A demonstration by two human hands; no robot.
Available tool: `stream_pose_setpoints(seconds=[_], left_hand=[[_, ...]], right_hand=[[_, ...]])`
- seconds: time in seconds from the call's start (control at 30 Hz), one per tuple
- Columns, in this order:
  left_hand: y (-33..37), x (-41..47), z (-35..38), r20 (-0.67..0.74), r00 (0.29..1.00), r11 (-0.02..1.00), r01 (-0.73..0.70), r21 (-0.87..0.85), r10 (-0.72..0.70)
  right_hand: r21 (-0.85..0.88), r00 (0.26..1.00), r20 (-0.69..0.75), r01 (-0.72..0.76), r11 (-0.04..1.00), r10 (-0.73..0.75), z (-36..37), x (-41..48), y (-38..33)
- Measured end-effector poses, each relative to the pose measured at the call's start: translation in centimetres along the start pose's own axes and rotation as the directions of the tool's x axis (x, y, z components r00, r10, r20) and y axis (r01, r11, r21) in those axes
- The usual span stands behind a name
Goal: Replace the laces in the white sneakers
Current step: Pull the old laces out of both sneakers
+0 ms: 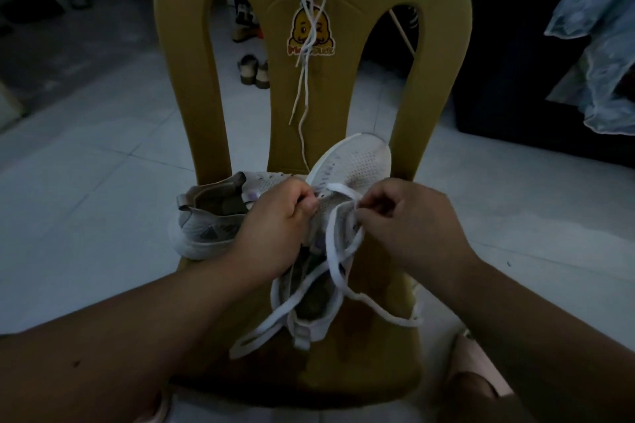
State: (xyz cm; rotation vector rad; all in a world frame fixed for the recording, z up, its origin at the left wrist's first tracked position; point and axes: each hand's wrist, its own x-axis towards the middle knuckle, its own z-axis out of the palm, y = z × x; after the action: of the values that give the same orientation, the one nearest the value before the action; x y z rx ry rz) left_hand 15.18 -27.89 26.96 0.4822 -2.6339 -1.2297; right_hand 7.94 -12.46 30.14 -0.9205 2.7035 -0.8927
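Two white sneakers on a yellow chair [192, 79].
Left hand [275, 227] grips the nearer sneaker [354, 161] by its upper; right hand [409, 227] pinches its flat lace [340, 188] (other sneaker [202, 220] lies just beside).

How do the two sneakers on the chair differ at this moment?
The right sneaker holds a flat white lace and points toe-first at the chair back. The left sneaker shows no lace and lies crosswise. Both are pale mesh, on the seat.
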Motion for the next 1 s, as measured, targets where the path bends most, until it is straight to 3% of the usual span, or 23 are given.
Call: stream_pose_setpoints(seconds=[0.13,0.33,0.4,0.5,0.57,0.63,0.77,0.87,1.0], left_hand=[[0.2,-0.1,-0.1,0.016,1.0,1.0,-0.015,0.004,0.015],[0.4,0.0,0.2,0.018,0.999,0.999,-0.035,-0.003,0.035],[0.5,0.1,0.1,0.021,0.999,0.999,-0.032,0.004,0.032],[0.4,0.5,0.1,0.045,0.998,0.998,-0.042,0.038,0.041],[0.6,0.7,0.1,0.065,0.997,0.998,-0.038,0.046,0.035],[1.1,0.7,-0.1,0.05,0.997,0.998,-0.053,0.033,0.052],[2.8,-0.2,-0.2,0.07,0.978,0.963,-0.204,0.178,0.195],[3.3,-0.7,0.9,0.114,0.972,0.913,-0.232,0.335,0.205],[3.5,0.1,0.9,0.132,0.977,0.906,-0.204,0.371,0.167]], right_hand=[[0.094,0.994,-0.015,-0.106,0.99,0.108,0.1,0.5,0.5],[-0.034,1.0,-0.018,-0.011,0.999,0.01,0.0,0.7,-0.5],[0.001,0.999,0.018,-0.049,0.999,0.049,-0.4,1.0,-0.7],[0.255,0.982,0.064,-0.188,0.949,0.178,-1.4,1.5,-0.7],[0.471,0.954,0.135,-0.298,0.83,0.266,-2.0,1.7,-0.6],[0.567,0.933,0.192,-0.359,0.741,0.305,-2.2,1.8,-0.6],[0.512,0.928,0.156,-0.37,0.775,0.34,-1.9,1.9,-0.3],[0.493,0.931,0.114,-0.356,0.793,0.347,-1.6,2.0,-0.4],[0.452,0.929,0.149,-0.368,0.812,0.338,-1.6,1.9,-0.5]])
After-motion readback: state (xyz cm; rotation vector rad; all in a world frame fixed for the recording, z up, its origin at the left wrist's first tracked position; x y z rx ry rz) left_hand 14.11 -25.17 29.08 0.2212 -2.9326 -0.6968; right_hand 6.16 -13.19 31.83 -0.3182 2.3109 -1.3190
